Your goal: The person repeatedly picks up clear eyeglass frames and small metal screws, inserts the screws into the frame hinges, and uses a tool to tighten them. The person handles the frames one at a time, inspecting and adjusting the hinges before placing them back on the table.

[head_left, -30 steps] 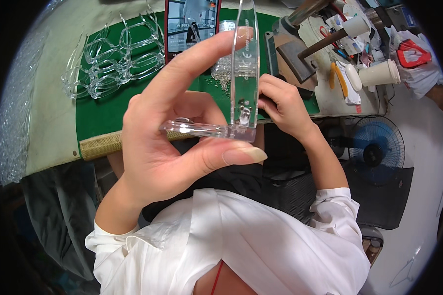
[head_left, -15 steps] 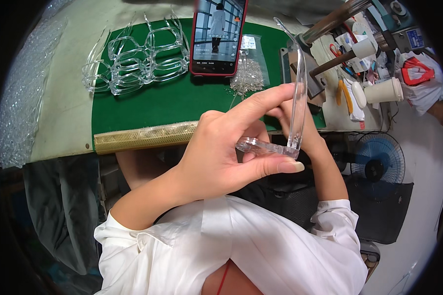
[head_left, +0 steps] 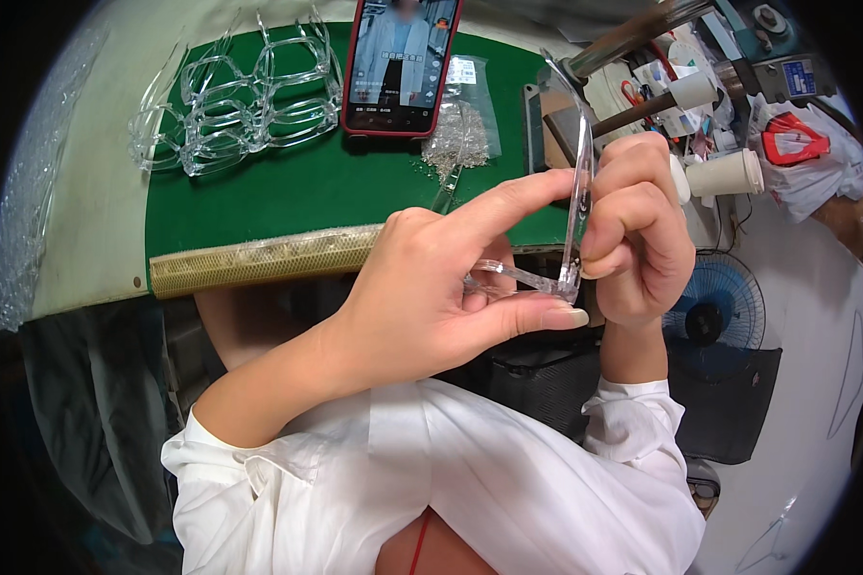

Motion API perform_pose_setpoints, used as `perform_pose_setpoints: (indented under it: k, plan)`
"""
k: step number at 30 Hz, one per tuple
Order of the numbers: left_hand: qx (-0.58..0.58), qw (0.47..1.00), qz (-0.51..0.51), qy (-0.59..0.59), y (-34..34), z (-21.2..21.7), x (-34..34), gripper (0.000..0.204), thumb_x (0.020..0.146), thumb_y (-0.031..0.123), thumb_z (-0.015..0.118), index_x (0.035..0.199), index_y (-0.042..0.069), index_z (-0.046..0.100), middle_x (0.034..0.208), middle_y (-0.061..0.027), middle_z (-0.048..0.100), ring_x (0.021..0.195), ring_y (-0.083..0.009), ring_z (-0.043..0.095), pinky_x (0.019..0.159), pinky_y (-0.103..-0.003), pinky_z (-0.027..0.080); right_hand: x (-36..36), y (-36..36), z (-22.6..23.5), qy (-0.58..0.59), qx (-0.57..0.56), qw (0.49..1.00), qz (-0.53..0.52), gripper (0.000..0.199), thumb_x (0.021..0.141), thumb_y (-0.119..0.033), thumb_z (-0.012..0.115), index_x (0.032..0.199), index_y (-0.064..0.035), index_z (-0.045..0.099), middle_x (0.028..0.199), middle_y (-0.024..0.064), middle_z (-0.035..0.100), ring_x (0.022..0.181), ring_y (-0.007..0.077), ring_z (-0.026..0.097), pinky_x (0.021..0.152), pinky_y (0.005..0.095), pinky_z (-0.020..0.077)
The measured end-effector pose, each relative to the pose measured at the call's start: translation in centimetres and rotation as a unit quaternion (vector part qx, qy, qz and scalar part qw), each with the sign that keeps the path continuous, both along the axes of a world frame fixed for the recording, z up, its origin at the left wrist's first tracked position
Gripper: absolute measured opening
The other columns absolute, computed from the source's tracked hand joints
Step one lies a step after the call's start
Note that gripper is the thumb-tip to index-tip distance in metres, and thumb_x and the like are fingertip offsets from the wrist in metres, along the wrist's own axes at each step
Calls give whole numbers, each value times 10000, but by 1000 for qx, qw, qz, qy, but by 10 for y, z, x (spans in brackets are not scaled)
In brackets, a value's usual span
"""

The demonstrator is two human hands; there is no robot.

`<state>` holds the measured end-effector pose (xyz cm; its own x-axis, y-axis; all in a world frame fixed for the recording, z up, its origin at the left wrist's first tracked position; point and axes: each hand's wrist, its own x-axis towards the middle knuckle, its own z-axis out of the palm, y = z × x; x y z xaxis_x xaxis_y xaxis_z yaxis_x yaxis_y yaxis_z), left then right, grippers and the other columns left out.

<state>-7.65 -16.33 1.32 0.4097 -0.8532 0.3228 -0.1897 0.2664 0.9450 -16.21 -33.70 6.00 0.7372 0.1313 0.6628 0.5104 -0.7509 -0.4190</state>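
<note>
A clear plastic eyeglass frame (head_left: 579, 206) is held in my left hand (head_left: 441, 278), one temple pointing up and away from me. My left thumb lies under the hinge corner, and the index finger reaches to the temple's side. My right hand (head_left: 640, 230) is closed in a pinch just right of the temple, close above the hinge. Whatever its fingertips hold is too small or hidden to make out. Beyond the hands, a clear bag (head_left: 472, 105) lies with many tiny metallic pieces (head_left: 455, 144) at its mouth. A slim shiny tool (head_left: 447, 189) lies just below them.
Several clear eyeglass frames (head_left: 249, 105) stand stacked at the far left of the green mat (head_left: 288, 192). A phone (head_left: 398, 67) leans upright behind it. A gold perforated strip (head_left: 268, 261) lines the near edge. Bench machinery (head_left: 681, 91), a cup (head_left: 724, 174) and a fan (head_left: 710, 311) are at right.
My right hand has come up from behind the temple to its right side, fingers now curled close to the hinge. My left hand still holds the eyeglass frame. The view has shifted slightly.
</note>
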Motion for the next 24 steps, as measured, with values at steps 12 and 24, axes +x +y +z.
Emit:
perform_pose_setpoints:
  k: [12, 24]
  plan:
    - [-5, 1000, 2, 9, 0, 2, 0, 756, 713, 122, 797, 1364, 15, 428, 755, -44, 668, 611, -64, 593, 580, -190, 441, 2, -8, -7, -7, 68, 997, 40, 298, 764, -332, 709, 789, -47, 626, 799, 41, 559, 766, 191, 472, 698, 296, 382]
    - [-142, 987, 74, -23, -91, -6, -1, 461, 759, 93, 720, 1164, 54, 505, 819, -128, 681, 757, -268, 694, 638, -307, 509, -25, -27, 3, 126, 431, 893, -40, 263, 815, -120, 690, 1009, 46, 627, 973, 89, 653, 843, 116, 604, 774, 252, 475]
